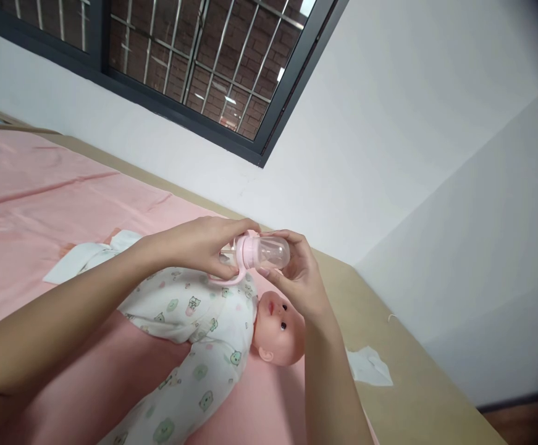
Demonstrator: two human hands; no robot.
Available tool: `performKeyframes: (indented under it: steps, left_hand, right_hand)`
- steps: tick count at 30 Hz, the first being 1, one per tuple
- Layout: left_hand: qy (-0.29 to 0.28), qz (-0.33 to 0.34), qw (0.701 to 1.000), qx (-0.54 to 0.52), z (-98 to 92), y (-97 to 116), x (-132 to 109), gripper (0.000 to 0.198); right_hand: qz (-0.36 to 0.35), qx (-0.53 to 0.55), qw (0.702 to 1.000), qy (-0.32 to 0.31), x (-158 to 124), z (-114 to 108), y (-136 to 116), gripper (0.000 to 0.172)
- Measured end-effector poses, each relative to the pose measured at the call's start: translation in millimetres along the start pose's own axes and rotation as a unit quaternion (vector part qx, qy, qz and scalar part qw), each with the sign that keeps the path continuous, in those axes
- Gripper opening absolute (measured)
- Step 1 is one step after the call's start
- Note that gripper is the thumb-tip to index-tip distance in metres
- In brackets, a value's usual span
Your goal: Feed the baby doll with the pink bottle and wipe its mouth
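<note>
A pink baby bottle (250, 252) with a clear cap (275, 251) is held sideways above a baby doll (213, 334). My left hand (204, 246) grips the bottle's body and handle end. My right hand (299, 272) has its fingers around the clear cap. The doll lies on its back on a pink sheet (55, 198), dressed in a white suit printed with small animals, its head (278, 327) just below my right hand.
A white cloth (88, 253) lies by the doll's far side. A crumpled white tissue (369, 366) rests on the bare beige mattress edge (398, 377). A white wall and a barred window (189, 55) stand behind the bed.
</note>
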State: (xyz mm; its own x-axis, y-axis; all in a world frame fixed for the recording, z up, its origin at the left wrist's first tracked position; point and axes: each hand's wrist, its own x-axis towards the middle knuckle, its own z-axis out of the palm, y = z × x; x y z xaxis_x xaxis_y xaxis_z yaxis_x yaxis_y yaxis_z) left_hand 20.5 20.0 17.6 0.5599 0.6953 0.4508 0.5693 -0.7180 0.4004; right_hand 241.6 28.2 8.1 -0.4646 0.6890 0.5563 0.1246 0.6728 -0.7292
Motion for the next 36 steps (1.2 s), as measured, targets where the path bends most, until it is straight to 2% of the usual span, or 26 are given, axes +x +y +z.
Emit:
performKeyframes:
  steps: [7,18,36]
  left_hand:
    - [-0.046,0.024,0.998,-0.032,-1.4,0.8,-1.2,0.069]
    - [-0.088,0.035,0.995,-0.040,-3.8,-0.6,-1.2,0.069]
    - [-0.110,0.017,0.993,-0.031,-3.7,-5.7,2.3,0.072]
  right_hand:
    - [-0.022,0.014,0.999,-0.044,-0.5,-5.2,-0.1,0.046]
    - [-0.037,0.007,0.997,-0.063,-0.2,-5.8,0.5,0.045]
    - [-0.040,0.010,0.998,-0.038,0.0,4.3,6.1,0.046]
